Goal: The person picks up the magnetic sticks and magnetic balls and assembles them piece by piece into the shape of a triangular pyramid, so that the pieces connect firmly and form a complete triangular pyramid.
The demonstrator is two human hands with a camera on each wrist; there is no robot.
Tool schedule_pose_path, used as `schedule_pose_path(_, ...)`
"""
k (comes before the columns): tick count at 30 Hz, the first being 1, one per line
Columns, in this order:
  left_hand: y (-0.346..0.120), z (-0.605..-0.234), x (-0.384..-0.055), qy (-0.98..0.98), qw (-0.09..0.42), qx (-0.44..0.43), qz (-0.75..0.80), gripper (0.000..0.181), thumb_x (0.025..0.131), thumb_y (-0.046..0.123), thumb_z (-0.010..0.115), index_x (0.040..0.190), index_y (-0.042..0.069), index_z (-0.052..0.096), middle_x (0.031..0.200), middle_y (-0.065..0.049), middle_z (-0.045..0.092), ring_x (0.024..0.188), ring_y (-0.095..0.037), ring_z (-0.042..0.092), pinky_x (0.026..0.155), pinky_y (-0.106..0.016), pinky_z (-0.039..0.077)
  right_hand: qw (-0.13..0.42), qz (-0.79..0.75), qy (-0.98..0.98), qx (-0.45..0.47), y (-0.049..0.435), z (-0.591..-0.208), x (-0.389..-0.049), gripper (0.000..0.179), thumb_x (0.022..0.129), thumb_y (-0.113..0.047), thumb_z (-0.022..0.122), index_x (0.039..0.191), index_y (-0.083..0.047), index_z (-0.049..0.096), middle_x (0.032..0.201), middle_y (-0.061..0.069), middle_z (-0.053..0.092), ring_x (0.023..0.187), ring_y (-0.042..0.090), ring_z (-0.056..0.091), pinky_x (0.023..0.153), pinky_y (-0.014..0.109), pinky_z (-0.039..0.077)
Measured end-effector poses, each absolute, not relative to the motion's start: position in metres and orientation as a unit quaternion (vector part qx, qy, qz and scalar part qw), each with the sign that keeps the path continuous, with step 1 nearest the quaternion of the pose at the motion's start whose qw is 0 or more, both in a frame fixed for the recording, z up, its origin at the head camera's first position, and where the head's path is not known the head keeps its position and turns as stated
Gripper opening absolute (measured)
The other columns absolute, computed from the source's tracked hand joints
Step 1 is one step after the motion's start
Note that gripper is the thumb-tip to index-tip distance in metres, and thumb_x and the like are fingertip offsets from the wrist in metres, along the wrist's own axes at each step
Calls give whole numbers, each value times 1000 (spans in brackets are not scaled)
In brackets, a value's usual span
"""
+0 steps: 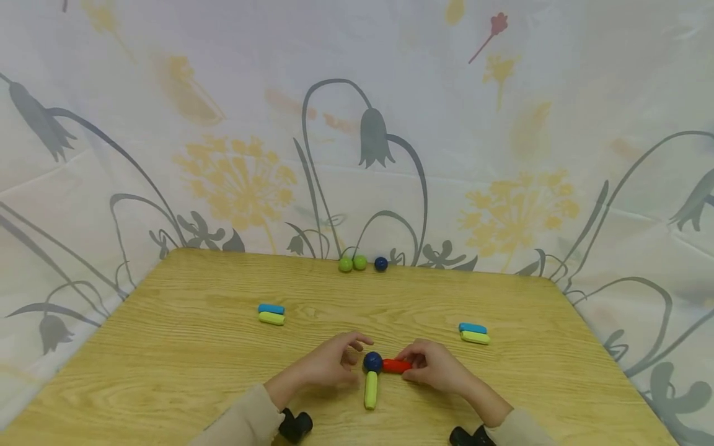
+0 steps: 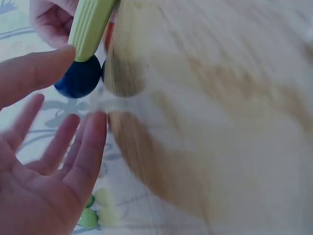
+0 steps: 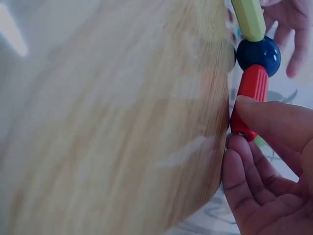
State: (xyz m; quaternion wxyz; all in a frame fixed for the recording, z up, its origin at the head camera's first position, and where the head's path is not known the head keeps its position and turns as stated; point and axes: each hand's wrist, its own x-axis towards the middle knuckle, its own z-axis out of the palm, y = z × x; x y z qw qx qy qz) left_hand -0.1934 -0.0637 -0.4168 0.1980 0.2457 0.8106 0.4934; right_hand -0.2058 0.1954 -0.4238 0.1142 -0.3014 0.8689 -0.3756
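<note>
A flower-patterned cloth (image 1: 334,49) rises behind a wooden table (image 1: 184,359). The left hand (image 1: 329,360) holds nothing, fingers relaxed; the right hand (image 1: 436,365) pinches a red rod (image 1: 395,366). Toward the near side, a yellow-green rod (image 1: 370,391) points at the person; farther back lie a left rod pair (image 1: 271,318) and a right rod pair (image 1: 475,337). Between the hands, a dark blue ball (image 1: 372,362) touches the red and yellow-green rods' ends; two green balls (image 1: 359,262) and another blue ball (image 1: 381,264) sit at the far edge
</note>
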Motion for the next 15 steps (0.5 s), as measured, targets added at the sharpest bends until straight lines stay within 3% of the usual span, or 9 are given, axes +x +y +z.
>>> schedule_pose_path(3, -64, -417, -194, 806, 201, 283, 479, 53, 78, -5, 69, 126, 14, 56, 121, -5, 51, 102, -22, 52, 80, -30, 44, 114, -375, 867, -307, 191, -424, -208, 21, 81, -10, 72, 100, -5, 68, 84, -3, 58, 70, 8, 51, 62, 24, 45)
schedule_pose_path(7, -62, -418, -191, 818, 191, 283, 463, 42, 79, -3, 69, 116, 17, 63, 112, 3, 55, 95, -15, 50, 78, -27, 41, 117, -385, 862, -308, 187, -424, -210, 21, 81, -6, 72, 101, -5, 68, 88, -2, 59, 73, 8, 53, 65, 24, 46)
schedule_pose_path(15, -62, -418, -190, 820, 193, 248, 478, 30, 80, -4, 70, 104, 13, 65, 113, 0, 57, 101, -20, 58, 83, -34, 48, 129, -416, 851, -295, 189, -423, -217, 25, 80, 2, 67, 104, -3, 65, 92, 3, 60, 78, 13, 56, 68, 25, 48)
